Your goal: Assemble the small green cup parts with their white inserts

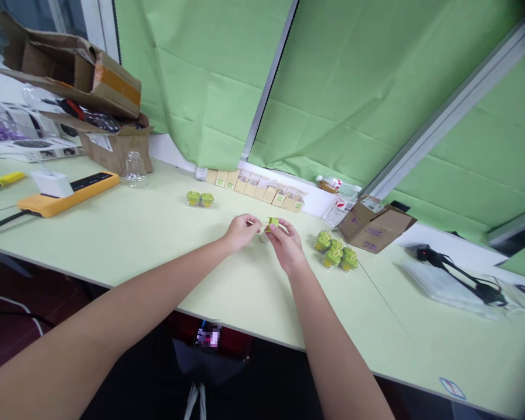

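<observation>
My right hand [287, 244] grips a small green folded paper piece [272, 222] between thumb and fingers, above the middle of the table. Close at its left, my left hand [243, 232] is closed in a pinch; a thin pale strip seems to run from its fingertips towards the green piece, too small to name. A small pale object shows under the hands, partly hidden. To the right stands a group of small clear containers with green tops [335, 251] and light loops. Two more green-topped containers [200, 199] stand together farther back on the left.
Small tan cardboard boxes [257, 188] line the back edge. At left are an orange power strip [70, 195], a clear jar [135, 170] and stacked cartons [114, 87]. Plastic bottles [339, 186], an open carton [375, 224] and a black headset [461, 274] lie right.
</observation>
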Motion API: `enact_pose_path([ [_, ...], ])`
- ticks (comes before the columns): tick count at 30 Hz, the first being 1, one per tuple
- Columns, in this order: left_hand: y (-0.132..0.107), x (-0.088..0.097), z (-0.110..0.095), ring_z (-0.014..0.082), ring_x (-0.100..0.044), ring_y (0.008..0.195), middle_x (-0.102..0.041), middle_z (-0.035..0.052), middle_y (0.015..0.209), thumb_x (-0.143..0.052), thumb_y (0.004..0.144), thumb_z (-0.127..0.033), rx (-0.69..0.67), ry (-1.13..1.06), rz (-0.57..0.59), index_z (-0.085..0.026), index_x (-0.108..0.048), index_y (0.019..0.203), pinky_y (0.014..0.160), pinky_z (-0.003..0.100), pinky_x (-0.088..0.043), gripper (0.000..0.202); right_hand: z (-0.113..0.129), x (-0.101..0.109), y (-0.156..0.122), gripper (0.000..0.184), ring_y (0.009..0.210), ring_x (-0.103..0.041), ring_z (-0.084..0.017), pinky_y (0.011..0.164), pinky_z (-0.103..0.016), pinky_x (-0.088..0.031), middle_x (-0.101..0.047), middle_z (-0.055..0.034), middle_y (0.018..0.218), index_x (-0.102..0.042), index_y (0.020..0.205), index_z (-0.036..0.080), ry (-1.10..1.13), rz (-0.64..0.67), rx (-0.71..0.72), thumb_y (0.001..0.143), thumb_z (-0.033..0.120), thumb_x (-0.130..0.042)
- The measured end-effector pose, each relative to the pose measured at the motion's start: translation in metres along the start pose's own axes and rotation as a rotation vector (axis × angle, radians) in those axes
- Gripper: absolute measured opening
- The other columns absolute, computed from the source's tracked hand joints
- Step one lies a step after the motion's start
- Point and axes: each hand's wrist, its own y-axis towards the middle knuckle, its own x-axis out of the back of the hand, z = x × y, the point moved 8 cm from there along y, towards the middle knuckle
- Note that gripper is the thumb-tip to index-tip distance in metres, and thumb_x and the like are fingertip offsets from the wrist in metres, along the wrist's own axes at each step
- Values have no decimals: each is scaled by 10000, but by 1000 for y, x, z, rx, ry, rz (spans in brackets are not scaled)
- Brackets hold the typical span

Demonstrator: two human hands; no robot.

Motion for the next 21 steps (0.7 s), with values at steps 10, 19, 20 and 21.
enact_pose_path([
  [10,7,15,-5,113,-626,608,-631,-8,734,-626,747,-149,-58,-172,-41,-179,-584,950,571,247,-527,210,2,8,0,322,712,-653,-151,715,-311,-577,-656,4,783,-629,978,233,-45,-58,-110,687,287,-756],
  [19,4,6,-2,102,-562,627,-653,30,749,-725,705,-260,-61,-91,32,-139,-663,805,535,224,-470,169,-10,8,0,241,562,-574,-136,459,-240,-404,-686,-56,814,-620,928,189,-93,-67,-243,717,276,-544],
  [20,4,6,-1,99,-554,618,-653,28,742,-730,702,-268,-64,-84,31,-139,-661,804,527,221,-458,179,-10,7,-1,233,541,-551,-124,450,-231,-383,-687,-59,811,-623,912,183,-98,-57,-238,707,264,-548],
  [21,4,6,0,98,-552,615,-654,28,737,-734,700,-274,-68,-77,30,-139,-658,801,528,221,-453,185,-9,6,-1,222,533,-536,-113,446,-223,-367,-687,-60,812,-628,895,179,-106,-41,-228,696,251,-562],
])
